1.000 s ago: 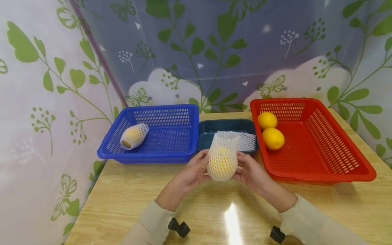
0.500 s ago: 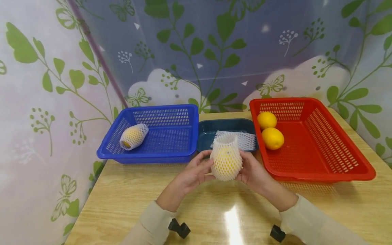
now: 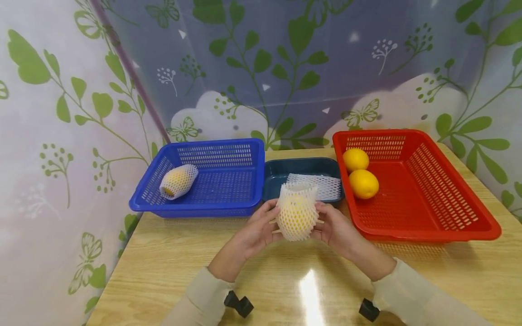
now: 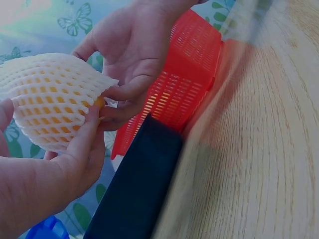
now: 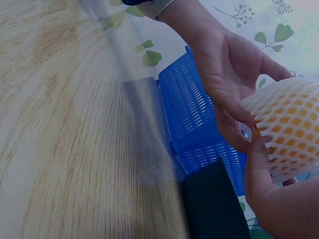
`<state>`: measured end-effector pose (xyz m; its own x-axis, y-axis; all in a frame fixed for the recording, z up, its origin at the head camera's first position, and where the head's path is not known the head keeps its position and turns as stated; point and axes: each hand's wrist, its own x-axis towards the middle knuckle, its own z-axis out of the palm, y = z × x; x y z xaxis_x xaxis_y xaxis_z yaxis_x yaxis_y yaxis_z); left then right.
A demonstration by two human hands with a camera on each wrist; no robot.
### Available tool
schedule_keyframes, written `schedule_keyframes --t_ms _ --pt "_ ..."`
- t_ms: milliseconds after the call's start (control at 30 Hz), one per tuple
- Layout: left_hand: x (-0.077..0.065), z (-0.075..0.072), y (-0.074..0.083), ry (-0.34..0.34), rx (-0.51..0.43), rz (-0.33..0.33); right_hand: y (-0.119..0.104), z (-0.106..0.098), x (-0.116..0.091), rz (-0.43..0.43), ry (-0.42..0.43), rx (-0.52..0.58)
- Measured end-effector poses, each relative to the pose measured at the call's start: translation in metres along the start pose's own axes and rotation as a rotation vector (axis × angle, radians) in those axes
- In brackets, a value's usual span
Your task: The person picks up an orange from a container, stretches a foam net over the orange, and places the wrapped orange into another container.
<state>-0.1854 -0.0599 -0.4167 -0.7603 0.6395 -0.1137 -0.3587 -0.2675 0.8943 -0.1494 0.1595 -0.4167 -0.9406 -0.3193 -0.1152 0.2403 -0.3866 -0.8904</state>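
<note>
Between both hands, above the table's middle in the head view, is a yellow lemon inside a white foam net sleeve (image 3: 297,219). The sleeve's loose open end points up and away. My left hand (image 3: 256,228) grips its left side and my right hand (image 3: 334,228) its right side. In the left wrist view, fingertips of both hands pinch the foam net (image 4: 47,102) at its lower end, where a bit of bare yellow peel shows. The right wrist view has the same net (image 5: 294,124), thumb and fingers at its edge.
A blue basket (image 3: 195,209) at left holds a net-wrapped yellow fruit (image 3: 178,181). Behind the hands, a dark green tray (image 3: 276,181) carries flat white foam nets (image 3: 329,186). The red basket (image 3: 416,194) at right contains two lemons (image 3: 364,184). Patterned curtain closes the back.
The netted lemon swung slightly right, then back left between the hands. Its open sleeve end sits lower than a second ago, showing more of the foam nets behind. Both hands keep their grip.
</note>
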Motion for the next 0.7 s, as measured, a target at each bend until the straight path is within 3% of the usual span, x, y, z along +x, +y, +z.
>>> schedule_keyframes --t_ms 700 --pt "-0.0002 -0.0034 -0.003 -0.023 -0.02 -0.02 0.0024 0.0002 0.0012 -0.012 -0.019 -0.014"
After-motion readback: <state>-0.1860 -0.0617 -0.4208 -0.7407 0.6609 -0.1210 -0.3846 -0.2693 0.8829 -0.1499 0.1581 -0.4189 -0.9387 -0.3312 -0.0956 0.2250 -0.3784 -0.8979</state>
